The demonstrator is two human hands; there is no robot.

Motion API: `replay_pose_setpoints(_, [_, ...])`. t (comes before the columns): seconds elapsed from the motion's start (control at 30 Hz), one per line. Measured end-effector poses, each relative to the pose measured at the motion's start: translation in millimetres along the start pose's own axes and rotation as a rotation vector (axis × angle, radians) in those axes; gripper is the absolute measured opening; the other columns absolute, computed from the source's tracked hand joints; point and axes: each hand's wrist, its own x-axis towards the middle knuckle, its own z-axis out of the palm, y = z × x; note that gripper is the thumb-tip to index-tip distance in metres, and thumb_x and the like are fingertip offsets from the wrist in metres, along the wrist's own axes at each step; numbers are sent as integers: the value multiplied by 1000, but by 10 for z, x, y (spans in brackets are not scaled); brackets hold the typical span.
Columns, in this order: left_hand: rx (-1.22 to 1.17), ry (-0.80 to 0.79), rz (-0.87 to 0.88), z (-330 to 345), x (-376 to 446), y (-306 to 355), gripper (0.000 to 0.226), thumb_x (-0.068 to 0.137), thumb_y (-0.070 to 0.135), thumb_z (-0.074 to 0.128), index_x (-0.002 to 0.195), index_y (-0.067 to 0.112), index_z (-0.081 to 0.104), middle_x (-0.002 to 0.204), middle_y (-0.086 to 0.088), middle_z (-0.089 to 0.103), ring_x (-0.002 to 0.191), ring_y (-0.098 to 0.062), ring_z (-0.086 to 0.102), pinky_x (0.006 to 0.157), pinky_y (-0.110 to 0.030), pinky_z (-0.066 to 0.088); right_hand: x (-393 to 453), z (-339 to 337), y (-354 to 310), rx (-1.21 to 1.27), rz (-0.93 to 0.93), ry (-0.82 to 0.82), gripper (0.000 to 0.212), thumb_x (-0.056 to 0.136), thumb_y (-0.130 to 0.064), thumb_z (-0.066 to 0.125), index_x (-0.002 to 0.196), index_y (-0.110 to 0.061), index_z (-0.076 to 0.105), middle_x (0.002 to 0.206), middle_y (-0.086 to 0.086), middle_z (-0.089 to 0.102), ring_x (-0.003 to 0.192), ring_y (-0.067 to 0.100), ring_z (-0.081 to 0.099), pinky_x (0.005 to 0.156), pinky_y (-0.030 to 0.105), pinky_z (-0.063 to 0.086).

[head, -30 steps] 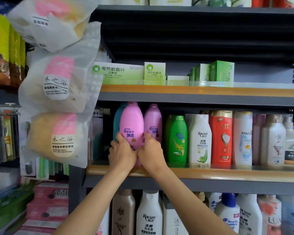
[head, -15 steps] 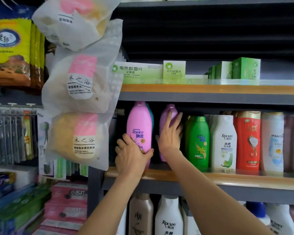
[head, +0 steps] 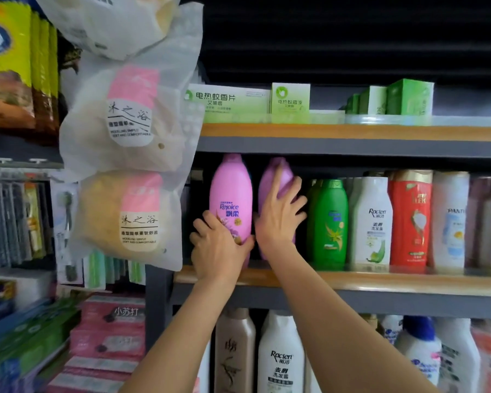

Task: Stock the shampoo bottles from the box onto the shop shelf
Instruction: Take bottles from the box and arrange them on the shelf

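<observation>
Standing upright at the left end of the middle shelf [head: 352, 282] are two pink bottles side by side. The left hand [head: 217, 251] grips the lower part of the front pink bottle [head: 230, 199], fingers curled round its left side and thumb against its right edge. The right hand [head: 278, 219] lies with fingers spread on the second pink bottle [head: 275, 177], which stands a little further back; the fingers bend over its face and right side, so it holds rather than merely touches. The two hands sit close together but on separate bottles.

To the right on the same shelf stand one green bottle [head: 330, 222], one white bottle [head: 372, 219], one red bottle [head: 410, 219] and a pale one at the blurred edge. The shelf above carries green boxes [head: 291, 102]: two flat ones on the left and a cluster on the right whose number I cannot tell. Three hanging bags [head: 131, 114] of bath sponges cover the post to the left. The box named in the task is out of view.

Compared with half a second ago, the right hand has slid from a flat, straight-fingered touch to a wider grasp lower on the second bottle, and the left hand keeps its hold on the front one.
</observation>
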Motion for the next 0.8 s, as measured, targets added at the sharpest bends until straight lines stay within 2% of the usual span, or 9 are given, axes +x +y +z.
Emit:
replay_pose_setpoints(0.07, [-6,-8,2,-8,12,-2,87,70,59,67,127,6,29,123,-12,40,112,-33,50,74,-38,47,-6,-80,35,1,32,-9,116,61,-36,82,147,-25,6,141,17,41,92,31,54,67,36,49])
replay_pose_setpoints(0.17, [-4,-33,4,-30,33,5,84,69,58,68,123,5,31,122,-13,40,110,-34,51,73,-38,46,-9,-88,94,13,-83,-72,112,73,-38,74,150,-25,-5,151,20,19,111,35,44,83,42,44])
replay_pose_setpoints(0.27, [-20,-70,-2,-50,55,18,83,68,57,70,121,4,32,122,-13,40,109,-35,51,72,-39,45,-7,-82,94,13,-84,-48,107,77,-36,71,151,-20,-5,153,20,14,115,36,42,87,42,41])
replay_pose_setpoints(0.4, [-58,-101,-16,-86,60,22,83,68,55,72,120,4,32,123,-15,40,110,-36,51,73,-38,44,-68,-88,48,-40,-38,32,112,53,-35,84,145,-16,22,139,16,45,95,29,55,69,33,45])
replay_pose_setpoints(0.47, [-72,-109,-22,-111,49,27,83,68,55,72,120,3,32,124,-16,41,110,-37,50,75,-39,44,-83,-138,64,-21,-59,61,112,45,-34,86,138,-15,26,133,14,52,93,28,58,65,32,46])
replay_pose_setpoints(0.57, [-84,-114,-21,-132,14,50,83,69,56,70,120,2,33,124,-17,41,111,-38,50,75,-41,45,-187,-256,129,19,-143,60,90,47,-24,85,126,-11,43,123,18,58,91,32,61,64,33,50])
replay_pose_setpoints(0.67, [-92,-145,-14,-152,-37,130,78,74,52,67,122,1,32,125,-18,40,112,-39,49,74,-40,42,-309,-417,223,131,-259,6,50,58,-4,74,106,-1,59,103,23,61,82,39,59,61,38,50])
replay_pose_setpoints(0.73, [-85,-168,-1,-159,-89,202,67,81,41,63,124,1,31,128,-18,38,114,-38,47,76,-40,42,-377,-546,302,181,-343,-128,37,77,-2,56,114,-1,53,111,22,57,100,40,53,77,43,45])
replay_pose_setpoints(0.8, [-66,-172,30,-141,-152,304,54,87,28,55,126,1,30,130,-18,37,115,-38,47,79,-40,43,-379,-607,423,176,-406,-213,34,88,-5,45,122,-2,44,122,17,53,112,36,48,88,41,40])
